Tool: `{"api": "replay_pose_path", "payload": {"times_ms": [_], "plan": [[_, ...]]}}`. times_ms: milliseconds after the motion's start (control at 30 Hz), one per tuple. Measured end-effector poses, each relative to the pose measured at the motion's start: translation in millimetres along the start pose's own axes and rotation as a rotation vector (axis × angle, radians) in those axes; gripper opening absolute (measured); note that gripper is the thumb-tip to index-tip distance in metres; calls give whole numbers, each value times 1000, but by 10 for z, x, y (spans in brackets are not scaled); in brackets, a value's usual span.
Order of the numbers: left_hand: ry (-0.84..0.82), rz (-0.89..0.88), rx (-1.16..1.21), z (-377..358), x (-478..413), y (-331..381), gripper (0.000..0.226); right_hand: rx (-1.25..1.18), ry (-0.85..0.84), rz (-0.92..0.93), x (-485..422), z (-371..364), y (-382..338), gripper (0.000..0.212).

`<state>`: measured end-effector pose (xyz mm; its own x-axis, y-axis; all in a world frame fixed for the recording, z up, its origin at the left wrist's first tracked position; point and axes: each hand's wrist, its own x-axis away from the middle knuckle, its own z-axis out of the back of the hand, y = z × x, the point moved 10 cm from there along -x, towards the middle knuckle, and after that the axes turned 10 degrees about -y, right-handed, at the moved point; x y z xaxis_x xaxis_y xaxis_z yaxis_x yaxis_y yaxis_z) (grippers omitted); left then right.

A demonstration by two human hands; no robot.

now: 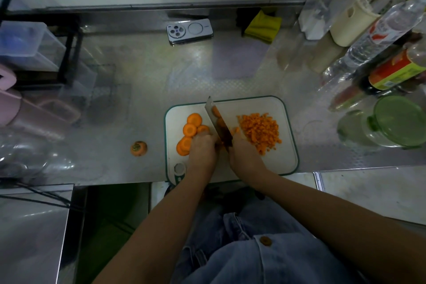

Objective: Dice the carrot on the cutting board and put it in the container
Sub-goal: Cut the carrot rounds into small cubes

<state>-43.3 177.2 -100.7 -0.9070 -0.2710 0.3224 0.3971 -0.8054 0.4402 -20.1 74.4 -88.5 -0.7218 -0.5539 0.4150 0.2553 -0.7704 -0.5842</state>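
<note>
Two hands work at a white, green-rimmed cutting board (285,122) on a steel counter (129,122). A broad knife (216,122) is gripped by the right hand (244,157). Round carrot slices (189,130), at least four, are held down by the curled left hand (202,147). One diced pile (260,131) lies right of the blade. One carrot stub (138,148) sits left of the board, and a green-lidded clear container (391,122) lies far right.
</note>
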Motion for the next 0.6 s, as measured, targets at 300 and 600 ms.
{"api": "replay_pose_path", "payload": {"times_ms": [300,600], "plan": [[32,-8,39,53,26,47,10,24,66,13,-25,201,125,38],[42,34,45,32,5,34,11,11,23,63,68,120,15,41]]}}
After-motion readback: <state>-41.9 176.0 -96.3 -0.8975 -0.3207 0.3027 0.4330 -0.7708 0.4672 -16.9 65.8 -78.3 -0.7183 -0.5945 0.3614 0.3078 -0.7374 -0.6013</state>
